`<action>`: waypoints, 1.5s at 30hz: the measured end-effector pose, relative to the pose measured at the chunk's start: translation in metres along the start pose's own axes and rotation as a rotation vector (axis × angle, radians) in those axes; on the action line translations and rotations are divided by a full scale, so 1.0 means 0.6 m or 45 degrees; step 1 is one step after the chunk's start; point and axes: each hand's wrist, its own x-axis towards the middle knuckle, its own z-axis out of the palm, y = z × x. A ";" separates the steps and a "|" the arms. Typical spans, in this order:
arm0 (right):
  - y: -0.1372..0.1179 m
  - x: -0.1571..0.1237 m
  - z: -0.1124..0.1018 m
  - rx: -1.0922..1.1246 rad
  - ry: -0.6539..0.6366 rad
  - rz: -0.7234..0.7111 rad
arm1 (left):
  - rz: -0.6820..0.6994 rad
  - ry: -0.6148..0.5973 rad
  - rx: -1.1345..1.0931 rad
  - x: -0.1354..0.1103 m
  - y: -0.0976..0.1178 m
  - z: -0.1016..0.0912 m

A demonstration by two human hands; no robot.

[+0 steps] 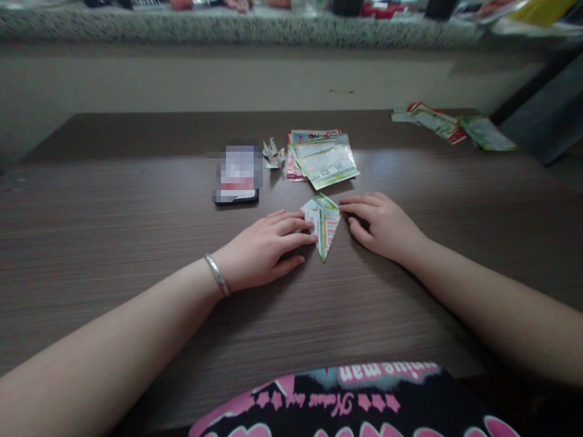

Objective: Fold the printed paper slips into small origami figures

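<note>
Kite-folded printed paper (328,226): on tabletop (136,237), between opposing fingertips. Left hand (265,246): fingers loosely spread over left edge, nothing gripped. Right hand (388,223): half-curled, fingertips at right corner, nothing pinched. Probably light, slick, easily creased; best held by edges.

Here's the left forearm (136,328), slanting in from eight o'clock, and its left hand (257,249) lies palm down, flat and relaxed, fingers stretched towards three o'clock, slightly parted! Opposite, the right forearm (496,303) slants from four o'clock; the right hand (392,224) is palm down, loosely bent, fingers pointing to nine, its thumb (359,232) apart, aimed at ten!
</note>
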 end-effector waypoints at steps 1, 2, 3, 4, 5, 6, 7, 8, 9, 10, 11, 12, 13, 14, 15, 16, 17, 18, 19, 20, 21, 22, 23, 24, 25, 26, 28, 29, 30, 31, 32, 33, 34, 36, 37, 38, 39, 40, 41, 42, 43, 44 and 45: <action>0.001 0.000 0.001 0.019 -0.001 -0.008 | 0.011 0.013 -0.005 0.000 0.001 0.000; 0.001 0.001 0.002 0.030 -0.010 -0.019 | 0.016 0.014 -0.009 0.000 0.002 0.000; 0.000 0.001 0.002 0.032 -0.026 -0.027 | 0.019 0.006 -0.014 0.000 0.003 -0.001; -0.001 0.001 0.002 0.029 -0.042 -0.031 | 0.023 -0.011 -0.018 0.000 0.004 -0.001; -0.003 0.001 0.001 0.026 -0.059 -0.034 | 0.028 -0.029 -0.019 0.001 0.005 -0.002; -0.005 0.001 0.001 0.026 -0.076 -0.038 | 0.031 -0.048 -0.014 0.002 0.006 -0.003; -0.007 0.001 0.000 0.029 -0.092 -0.044 | 0.034 -0.061 -0.007 0.003 0.007 -0.003; -0.009 0.001 0.000 0.034 -0.109 -0.051 | 0.034 -0.071 0.002 0.003 0.007 -0.004; -0.011 0.002 -0.001 0.042 -0.127 -0.061 | 0.030 -0.076 0.012 0.004 0.008 -0.004; -0.013 0.002 -0.001 0.050 -0.148 -0.073 | 0.023 -0.082 0.020 0.004 0.008 -0.004; -0.014 0.002 -0.001 0.055 -0.167 -0.084 | 0.015 -0.083 0.025 0.004 0.008 -0.004; -0.015 0.003 -0.001 0.055 -0.180 -0.090 | 0.007 -0.083 0.027 0.005 0.009 -0.003; -0.016 0.003 0.000 0.051 -0.189 -0.092 | 0.002 -0.080 0.027 0.005 0.009 -0.002; -0.017 0.003 0.000 0.045 -0.196 -0.091 | -0.002 -0.078 0.024 0.005 0.009 -0.002; -0.017 0.004 0.000 0.042 -0.200 -0.088 | -0.004 -0.074 0.019 0.005 0.009 -0.001; -0.017 0.004 0.001 0.045 -0.203 -0.083 | -0.004 -0.069 0.013 0.005 0.009 0.000; -0.017 0.003 0.001 0.055 -0.203 -0.079 | -0.005 -0.064 0.008 0.005 0.009 0.000; -0.016 0.003 0.001 0.074 -0.200 -0.075 | -0.006 -0.062 0.006 0.005 0.009 0.001; -0.015 0.003 0.002 0.102 -0.191 -0.069 | -0.009 -0.059 0.006 0.004 0.009 0.001; -0.014 0.003 0.002 0.141 -0.181 -0.063 | -0.011 -0.057 0.008 0.004 0.008 0.001; -0.012 0.002 0.002 0.188 -0.166 -0.056 | -0.012 -0.057 0.010 0.004 0.008 0.002; -0.010 0.002 0.002 0.237 -0.142 -0.044 | -0.015 -0.061 0.013 0.003 0.007 0.002; -0.008 0.001 0.002 0.286 -0.112 -0.027 | -0.016 -0.066 0.013 0.002 0.006 0.003; -0.006 0.000 0.002 0.333 -0.081 -0.007 | -0.015 -0.070 0.013 0.002 0.006 0.004; -0.004 0.000 0.002 0.378 -0.050 0.013 | -0.014 -0.073 0.015 0.001 0.005 0.005; -0.003 -0.001 0.001 0.419 -0.026 0.030 | -0.012 -0.075 0.016 0.001 0.003 0.006; -0.001 -0.002 0.000 0.489 -0.008 0.047 | -0.008 -0.072 0.017 0.001 0.002 0.008; 0.000 -0.003 0.000 0.512 -0.014 0.047 | -0.004 -0.069 0.016 0.001 0.001 0.009; 0.000 -0.003 -0.001 0.517 -0.023 0.047 | -0.003 -0.067 0.013 0.001 0.000 0.009; 0.000 -0.003 -0.002 0.503 -0.031 0.046 | -0.003 -0.064 0.009 0.001 0.000 0.009; 0.000 -0.003 -0.002 0.474 -0.038 0.043 | -0.005 -0.060 0.006 0.002 0.000 0.009; 0.000 -0.002 -0.003 0.437 -0.042 0.033 | -0.009 -0.054 0.003 0.002 0.001 0.009; 0.001 -0.002 -0.003 0.400 -0.044 0.016 | -0.011 -0.049 0.002 0.002 0.001 0.008; 0.001 -0.002 -0.002 0.337 -0.042 -0.033 | -0.013 -0.045 0.003 0.002 0.002 0.007; 0.002 -0.002 -0.002 0.316 -0.045 -0.059 | -0.012 -0.046 0.006 0.002 0.003 0.006; 0.003 -0.002 -0.002 0.300 -0.050 -0.079 | -0.010 -0.049 0.007 0.002 0.003 0.006; 0.003 -0.002 -0.001 0.288 -0.054 -0.092 | -0.010 -0.050 0.009 0.001 0.003 0.006; 0.003 -0.002 -0.001 0.280 -0.058 -0.098 | -0.012 -0.050 0.011 0.001 0.003 0.006; 0.003 -0.002 -0.001 0.275 -0.062 -0.100 | -0.015 -0.050 0.011 0.000 0.003 0.007; 0.003 -0.002 -0.002 0.272 -0.067 -0.100 | -0.019 -0.047 0.013 0.000 0.003 0.007; 0.002 -0.002 -0.002 0.268 -0.072 -0.100 | -0.026 -0.041 0.015 -0.001 0.003 0.008; 0.001 -0.001 -0.003 0.263 -0.080 -0.101 | -0.033 -0.035 0.017 -0.001 0.003 0.009; 0.000 -0.001 -0.003 0.256 -0.089 -0.105 | -0.041 -0.025 0.018 -0.002 0.003 0.010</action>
